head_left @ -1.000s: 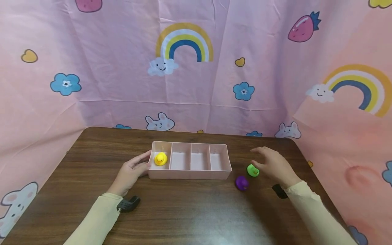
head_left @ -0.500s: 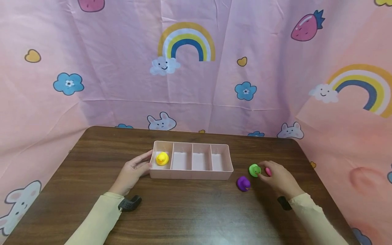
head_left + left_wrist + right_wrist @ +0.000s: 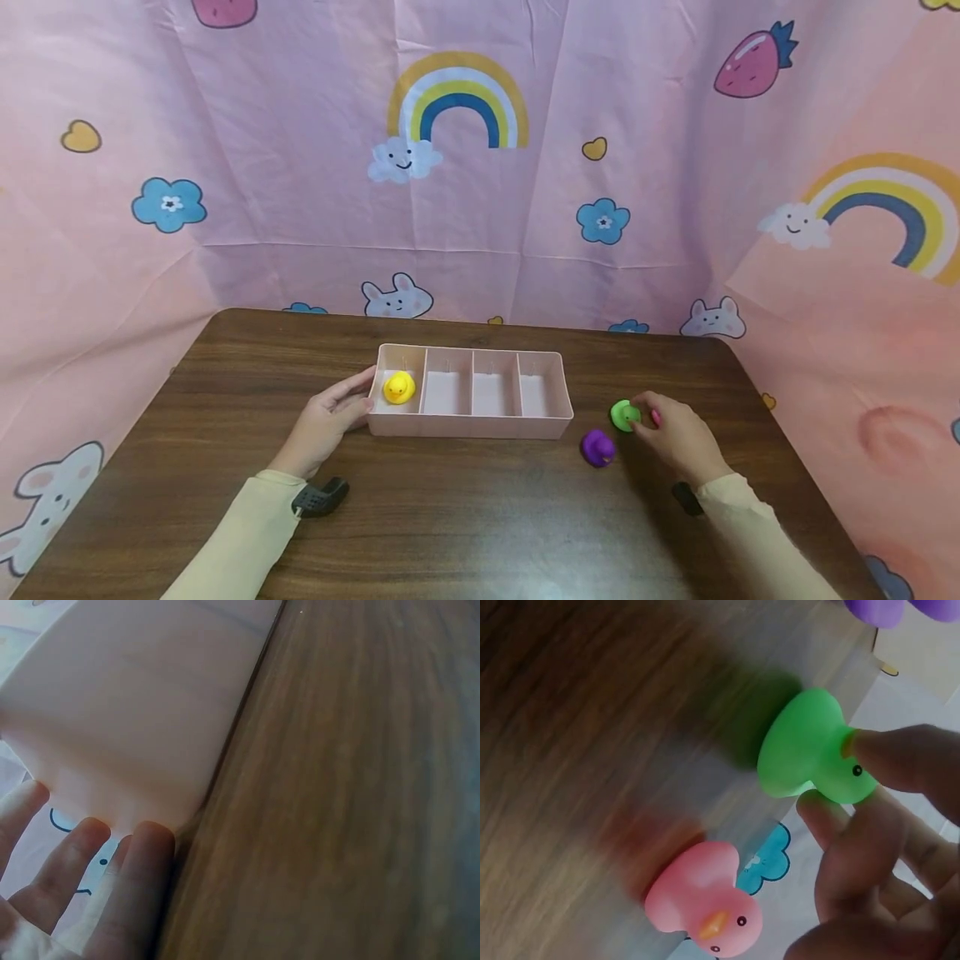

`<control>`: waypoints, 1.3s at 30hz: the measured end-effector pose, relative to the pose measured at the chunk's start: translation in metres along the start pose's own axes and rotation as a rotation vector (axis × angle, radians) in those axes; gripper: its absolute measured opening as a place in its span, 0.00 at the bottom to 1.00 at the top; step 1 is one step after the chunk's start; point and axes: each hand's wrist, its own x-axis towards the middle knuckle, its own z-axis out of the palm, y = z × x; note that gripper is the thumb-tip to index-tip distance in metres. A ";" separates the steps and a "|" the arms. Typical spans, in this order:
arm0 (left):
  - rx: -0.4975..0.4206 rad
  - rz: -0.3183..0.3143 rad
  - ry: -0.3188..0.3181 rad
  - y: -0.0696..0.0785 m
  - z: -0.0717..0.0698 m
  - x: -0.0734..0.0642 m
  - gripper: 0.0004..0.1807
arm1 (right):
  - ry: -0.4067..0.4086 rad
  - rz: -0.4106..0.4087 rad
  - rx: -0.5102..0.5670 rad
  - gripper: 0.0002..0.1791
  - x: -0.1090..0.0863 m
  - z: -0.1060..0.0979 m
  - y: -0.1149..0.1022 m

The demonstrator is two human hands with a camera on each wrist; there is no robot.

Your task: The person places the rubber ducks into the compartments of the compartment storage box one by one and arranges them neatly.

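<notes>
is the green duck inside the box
No, the right hand pinches the green duck outside the box, to its right in the head view.

Green duck [image 3: 799, 746] (orange-billed), right of pale-pink box [image 3: 471, 427]

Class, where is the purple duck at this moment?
In the head view, the purple duck stands on the table, just right of the divided tray and nearer the viewer than the green duck.

Open room is left on the table [image 3: 450, 517] before the tray [image 3: 472, 427]. Toward the right edge, passage is obstructed by the purple duck [image 3: 597, 448], green duck [image 3: 802, 746], pink duck [image 3: 705, 892] and right hand [image 3: 682, 437].
</notes>
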 end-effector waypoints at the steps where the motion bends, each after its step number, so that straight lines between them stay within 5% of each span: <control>1: 0.003 -0.004 0.002 0.000 0.000 0.000 0.31 | -0.002 0.003 -0.003 0.15 0.000 0.000 0.000; 39: -0.009 -0.002 -0.052 0.005 -0.002 -0.002 0.34 | 0.022 -0.017 0.063 0.13 0.007 0.006 0.003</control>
